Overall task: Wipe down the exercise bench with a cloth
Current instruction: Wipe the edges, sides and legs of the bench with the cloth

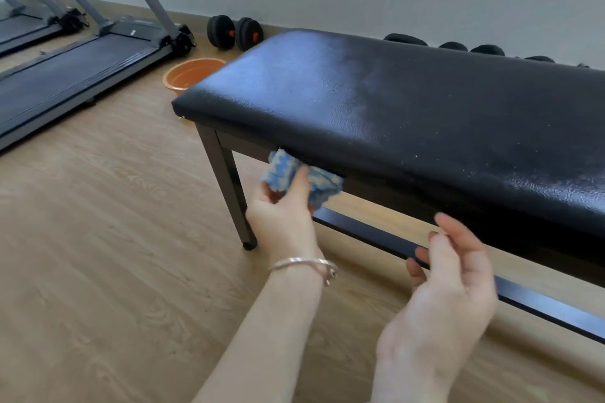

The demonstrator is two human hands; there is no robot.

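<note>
L hand grip bunches cloth against bench edge; R hand loose, empty.

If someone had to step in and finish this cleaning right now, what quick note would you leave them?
Left hand: gripping the bunched blue cloth, pressed against the front lower edge of the bench near its left leg.
Right hand: open, empty, held in the air in front of the bench's lower rail, touching nothing.
Done: cannot tell how much has been wiped; small pale specks show on the padded top.
Left: probably the top and the rest of the front edge and frame.
An orange basin sits on the floor beyond the bench's left end.
</note>
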